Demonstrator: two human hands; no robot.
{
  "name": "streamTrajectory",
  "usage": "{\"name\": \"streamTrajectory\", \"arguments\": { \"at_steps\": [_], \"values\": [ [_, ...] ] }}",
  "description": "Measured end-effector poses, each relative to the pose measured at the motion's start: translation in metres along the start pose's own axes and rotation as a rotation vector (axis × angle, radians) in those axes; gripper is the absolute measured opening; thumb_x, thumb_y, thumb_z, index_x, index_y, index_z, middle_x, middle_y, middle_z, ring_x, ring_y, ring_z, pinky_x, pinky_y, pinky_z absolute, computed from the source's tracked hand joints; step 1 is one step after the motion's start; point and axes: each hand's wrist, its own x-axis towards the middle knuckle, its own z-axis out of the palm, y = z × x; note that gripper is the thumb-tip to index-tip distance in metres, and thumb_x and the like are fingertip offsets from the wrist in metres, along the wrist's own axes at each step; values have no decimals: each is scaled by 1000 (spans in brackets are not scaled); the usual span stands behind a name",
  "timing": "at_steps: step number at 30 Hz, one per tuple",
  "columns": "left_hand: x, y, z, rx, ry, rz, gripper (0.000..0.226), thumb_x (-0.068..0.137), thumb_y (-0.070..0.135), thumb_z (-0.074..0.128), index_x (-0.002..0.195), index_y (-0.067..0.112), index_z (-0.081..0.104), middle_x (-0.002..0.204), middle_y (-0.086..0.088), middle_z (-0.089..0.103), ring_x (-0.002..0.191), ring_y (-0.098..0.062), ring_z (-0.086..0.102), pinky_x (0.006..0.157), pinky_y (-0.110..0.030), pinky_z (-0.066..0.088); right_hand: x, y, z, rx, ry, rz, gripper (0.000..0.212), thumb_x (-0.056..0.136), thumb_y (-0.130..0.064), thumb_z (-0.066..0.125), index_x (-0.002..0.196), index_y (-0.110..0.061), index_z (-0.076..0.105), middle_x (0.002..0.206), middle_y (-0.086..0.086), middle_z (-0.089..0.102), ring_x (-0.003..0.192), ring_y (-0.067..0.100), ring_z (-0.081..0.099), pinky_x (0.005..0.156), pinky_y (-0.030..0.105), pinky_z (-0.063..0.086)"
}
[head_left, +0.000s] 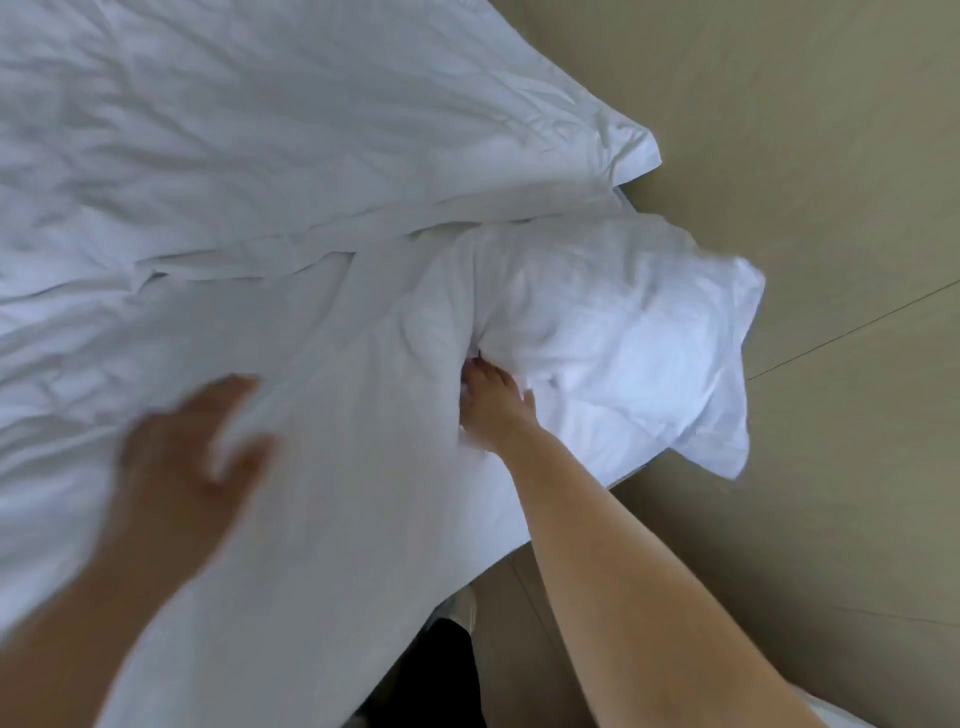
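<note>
We're gripping the pillow, lying at the sheet's edge, with our right hand, fingers curling into its cover. Our left hand, blurred, is lying spread on the sheet. Better to be pinning it flat while pulling gently.

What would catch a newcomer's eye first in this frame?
The right hand at centre, its grip bunching a white pillow at the bed's right edge. Lower left, the left hand is blurred over the white sheet; its grip cannot be judged. A rumpled duvet fills the upper left.
</note>
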Motion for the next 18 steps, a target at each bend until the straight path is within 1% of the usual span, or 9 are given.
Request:
{"name": "streamTrajectory", "arguments": {
  "at_steps": [2,4,5,6,7,9,12,16,18],
  "values": [
    [19,71,-17,82,-280,136,64,91,61,19,129,16,45,121,-15,61,114,-23,44,94,-40,30,4,7,2,-17,-50,-57,51,92,-26,41,141,-26,29,148,-8,28,138,16,22,112,45,16],
    [4,73,3,318,-558,121,87,80,75,2,139,20,36,136,-10,49,128,-20,37,99,-47,23,-5,16,0,309,-22,-88,35,85,-23,49,120,-22,54,112,-4,57,110,19,51,99,36,39],
    [8,72,11,356,-653,20,96,71,80,-3,146,25,21,149,-6,29,138,-17,24,102,-47,11,-11,25,-5,522,48,-38,25,86,-18,52,108,-18,61,92,-6,59,93,16,55,88,28,44],
    [8,63,25,397,-603,9,100,61,80,-6,145,27,1,153,0,5,139,-12,3,104,-46,-3,-18,35,-13,673,167,36,18,89,-14,52,102,-13,64,83,-8,57,86,13,54,82,20,44],
    [11,56,32,375,-577,-15,99,54,77,-7,140,28,-10,152,4,-8,134,-8,-11,103,-45,-15,-23,50,-19,815,271,124,14,91,-14,51,95,-11,64,80,-9,55,84,13,53,78,17,44],
    [15,54,40,389,-595,-62,97,48,73,-9,133,29,-18,154,5,-10,130,-6,-21,93,-42,-34,-32,80,-30,1169,401,309,11,92,-18,52,84,-13,57,78,-2,53,76,14,52,78,22,45],
    [23,49,47,447,-713,-80,94,40,72,-15,122,28,-32,153,9,-19,140,-12,-21,77,-37,-43,-27,100,-38,1523,390,440,15,91,-26,55,87,-12,52,84,4,54,76,16,55,86,28,48],
    [26,49,46,403,-758,-102,97,40,74,-10,123,27,-29,154,9,-15,141,-12,-17,69,-29,-46,-10,107,-52,1718,454,423,41,89,-32,57,123,-11,51,113,6,60,96,18,59,75,24,50],
    [26,47,48,387,-741,-100,98,40,74,-9,124,28,-27,154,10,-13,141,-11,-16,70,-28,-46,-3,113,-65,1672,508,398,46,87,-29,58,129,-12,46,111,4,59,91,16,58,71,23,49]
  ]
}}
